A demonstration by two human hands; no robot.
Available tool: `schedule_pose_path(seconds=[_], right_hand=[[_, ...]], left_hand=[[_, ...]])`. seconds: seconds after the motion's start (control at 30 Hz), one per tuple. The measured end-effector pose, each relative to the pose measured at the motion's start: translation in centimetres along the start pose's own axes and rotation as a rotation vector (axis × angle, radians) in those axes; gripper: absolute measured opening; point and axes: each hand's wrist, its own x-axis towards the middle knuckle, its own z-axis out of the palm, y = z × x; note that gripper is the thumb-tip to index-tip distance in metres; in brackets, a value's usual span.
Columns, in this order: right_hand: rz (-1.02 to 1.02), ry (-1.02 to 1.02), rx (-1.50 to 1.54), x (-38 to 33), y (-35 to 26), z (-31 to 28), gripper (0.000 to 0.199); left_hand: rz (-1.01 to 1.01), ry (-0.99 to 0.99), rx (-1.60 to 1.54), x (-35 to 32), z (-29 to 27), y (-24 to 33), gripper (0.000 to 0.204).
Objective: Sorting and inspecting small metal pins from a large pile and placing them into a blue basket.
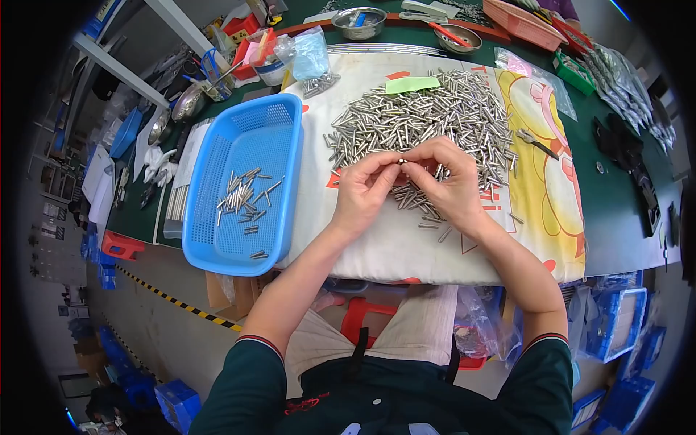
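Note:
My left hand [362,190] and my right hand [447,181] meet over the near edge of a big heap of small metal pins [435,109]. Fingertips of both hands pinch one small metal pin [402,162], of which only a dark, shiny end shows; the rest is hidden by the fingers. The heap lies on a printed cloth [348,254] with red and yellow patterns. Left of my left hand stands a blue plastic basket [290,167] holding a loose group of similar pins [243,194].
A green paper strip [412,85] lies on the heap. Pliers [538,143] rest to its right. Metal bowls [359,25], a bag of parts [310,56] and long rods [384,49] line the back. A pink basket [522,25] stands back right. A red stool [355,319] shows below.

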Motion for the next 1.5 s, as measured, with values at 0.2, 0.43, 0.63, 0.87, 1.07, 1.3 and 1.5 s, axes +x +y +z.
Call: schedule_pose_path(seconds=[0.2,0.43,0.63,0.87,1.07,1.3,1.5], right_hand=[[0.181,-0.06,0.104,0.1,0.2,-0.3,0.008],[0.363,-0.153,0.193,0.2,-0.2,-0.5,0.015],[0.349,-0.133,0.2,-0.2,0.5,-0.2,0.02],[0.497,-0.135,0.479,0.2,0.1,-0.2,0.02],[0.529,-0.152,0.486,0.1,0.5,-0.3,0.021],[0.668,-0.242,0.493,0.7,0.9,-1.1,0.026],[0.634,-0.255,0.468,0.6,0.8,-1.0,0.027]], left_hand=[[-0.034,0.002,-0.031,-0.1,0.0,0.4,0.024],[-0.162,-0.026,-0.065,-0.1,0.0,0.8,0.039],[-0.208,-0.045,-0.068,0.1,-0.2,0.7,0.041],[-0.282,-0.073,-0.099,0.3,-0.3,1.2,0.04],[-0.299,-0.057,-0.1,0.4,-0.5,1.2,0.042],[-0.359,-0.093,-0.112,0.5,-0.7,1.5,0.044],[-0.358,-0.101,-0.111,0.4,-0.7,1.6,0.045]])
